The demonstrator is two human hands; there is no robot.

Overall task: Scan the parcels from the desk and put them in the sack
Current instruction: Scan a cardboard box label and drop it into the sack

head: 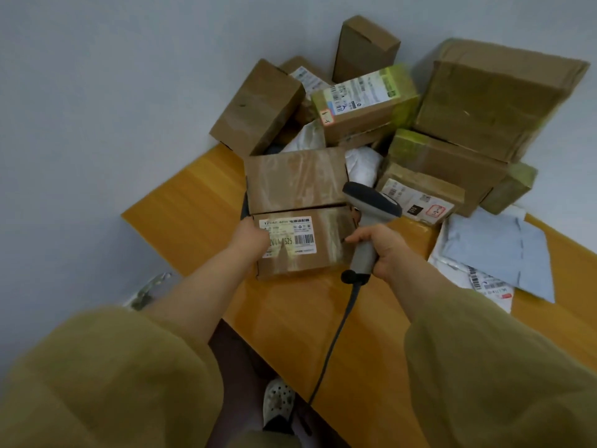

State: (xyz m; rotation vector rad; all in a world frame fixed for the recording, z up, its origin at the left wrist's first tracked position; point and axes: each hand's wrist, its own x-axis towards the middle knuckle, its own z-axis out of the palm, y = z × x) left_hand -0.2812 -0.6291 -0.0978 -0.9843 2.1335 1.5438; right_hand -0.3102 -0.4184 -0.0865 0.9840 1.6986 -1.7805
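Olive sleeves [135, 367] filled the near edge, both arms stretched fwd over the surface [197, 202]. Left hand [250, 236]: thumb on the label side, the rest wrapped round the left edge of the brown parcel [300, 189], gripping it w/ the label face tipped toward me. Right hand [386, 252]: fingers [365, 236] clenched round the scanner [371, 202] handle, index stretched out toward the parcel, cable [336, 334] trailing down off the near edge.

Key relation: the barcode label [289, 236] sat just left of the scanner, btwn the two hands, its long axis running across me. Scanner head rode above and right of it; I couldn't tell which way the window faced, so I judged a leftward turn of the wrist would be needed.

Behind, the pile [452, 124] of unscanned boxes and mailers. No sack I could ID for sure.
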